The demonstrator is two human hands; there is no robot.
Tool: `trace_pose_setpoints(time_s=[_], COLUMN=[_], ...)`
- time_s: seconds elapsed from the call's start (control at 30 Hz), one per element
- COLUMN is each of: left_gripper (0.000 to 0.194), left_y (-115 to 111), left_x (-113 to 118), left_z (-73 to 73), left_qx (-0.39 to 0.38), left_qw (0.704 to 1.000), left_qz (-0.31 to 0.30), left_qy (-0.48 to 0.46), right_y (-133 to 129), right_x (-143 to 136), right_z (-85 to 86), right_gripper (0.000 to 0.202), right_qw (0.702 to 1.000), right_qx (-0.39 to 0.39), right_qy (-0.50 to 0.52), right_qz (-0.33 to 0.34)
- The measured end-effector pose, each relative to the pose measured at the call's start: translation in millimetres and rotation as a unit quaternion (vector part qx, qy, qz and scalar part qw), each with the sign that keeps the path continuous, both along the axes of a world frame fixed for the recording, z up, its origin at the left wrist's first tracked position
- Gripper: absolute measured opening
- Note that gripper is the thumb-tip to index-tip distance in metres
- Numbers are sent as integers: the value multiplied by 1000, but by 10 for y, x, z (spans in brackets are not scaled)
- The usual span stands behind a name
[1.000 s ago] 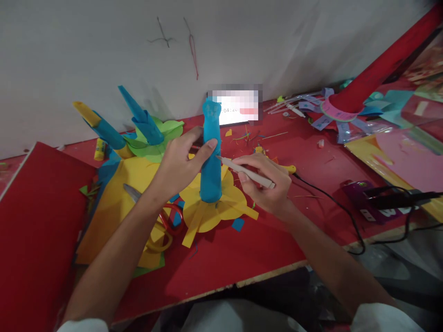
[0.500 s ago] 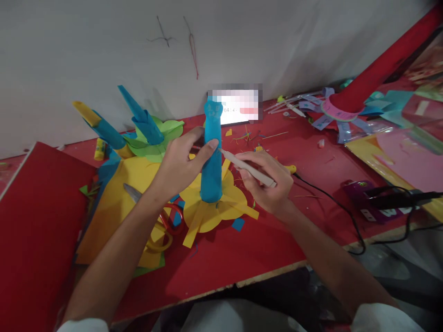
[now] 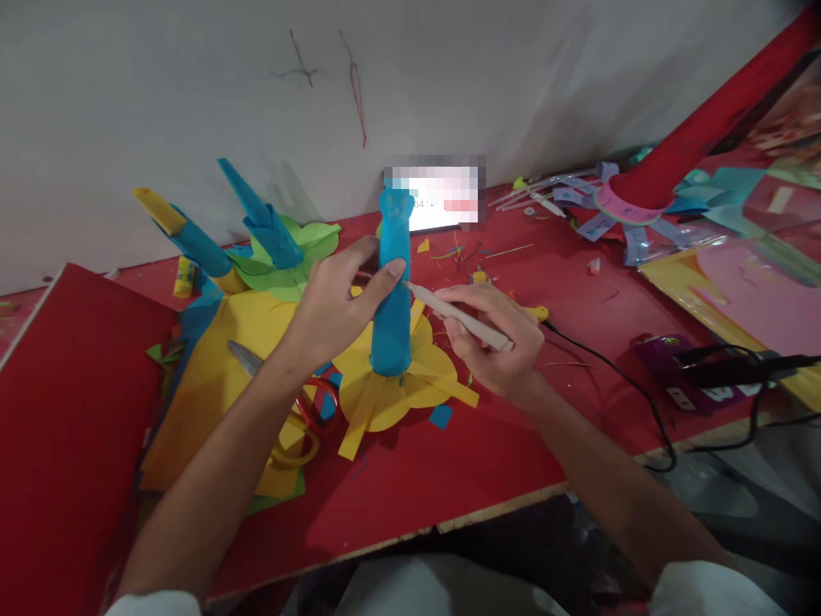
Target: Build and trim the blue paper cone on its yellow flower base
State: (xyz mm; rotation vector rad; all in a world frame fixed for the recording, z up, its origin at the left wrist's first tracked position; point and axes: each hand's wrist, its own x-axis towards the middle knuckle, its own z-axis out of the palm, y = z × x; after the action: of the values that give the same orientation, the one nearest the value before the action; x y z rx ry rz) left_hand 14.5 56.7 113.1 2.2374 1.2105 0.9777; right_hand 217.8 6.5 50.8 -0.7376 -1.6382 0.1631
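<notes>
A blue paper tube (image 3: 392,329) stands upright on a yellow scalloped paper base (image 3: 378,411) with strips spread around its foot. My left hand (image 3: 343,291) grips the tube's upper part, the thumb pressed on its front and the other fingers hidden behind. In my right hand (image 3: 500,338) is a light-coloured pen-like tool (image 3: 471,321), its tip at the tube's right side just beside my left thumb. Whether the tip touches the paper is hard to make out. Scissors (image 3: 314,411) with red and yellow handles lie under my left forearm on yellow paper sheets (image 3: 192,402).
Behind on the left stand a blue paper piece on green leaves (image 3: 275,239) and a yellow-tipped blue tube (image 3: 192,235). A lit phone (image 3: 442,201) leans on the wall. A purple box (image 3: 680,368) with black cables sits right. A red cone (image 3: 705,128) rises at far right.
The pen tip has shifted very slightly down along the tube's right side. My left hand keeps the same hold, and the tube stays in place.
</notes>
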Motion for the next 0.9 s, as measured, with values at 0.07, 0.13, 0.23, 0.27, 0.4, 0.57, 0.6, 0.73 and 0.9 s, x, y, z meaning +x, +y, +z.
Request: trace_pose_setpoints(time_s=[0.07,0.13,0.23,0.27,0.4,0.57,0.6,0.73,0.9], left_gripper=[41,40,38,38,35,35,36,38,39], left_y=[-1,-2,-2,-3,-7,-10,-10,-9,-8], left_x=[-1,-1,3,4,5,2,2,2,0], left_z=[-1,-1,1,2,10,18,18,19,13], left_qx=[2,2,-3,-3,-7,-6,-5,-3,-3], left_qw=[1000,1000,1000,1000,1000,1000,1000,1000,1000], left_qz=[0,-1,-5,-6,-4,-1,-1,-4,-4], left_qy=[0,-3,-7,-8,-5,2,4,5,6], right_y=[-1,-2,-6,-8,-11,-2,0,9,4], right_x=[5,7,4,3,3,-1,-4,-10,-12], right_z=[-8,-9,4,9,15,7,7,11,10], right_gripper=[24,24,24,24,23,23,23,23,22], right_qw=[1000,1000,1000,1000,1000,1000,1000,1000,1000], right_qx=[2,0,-2,-2,0,11,11,14,18], right_qy=[2,2,3,3,9,6,3,-5,-2], right_qz=[-3,-6,-6,-6,-1,10,10,11,-11])
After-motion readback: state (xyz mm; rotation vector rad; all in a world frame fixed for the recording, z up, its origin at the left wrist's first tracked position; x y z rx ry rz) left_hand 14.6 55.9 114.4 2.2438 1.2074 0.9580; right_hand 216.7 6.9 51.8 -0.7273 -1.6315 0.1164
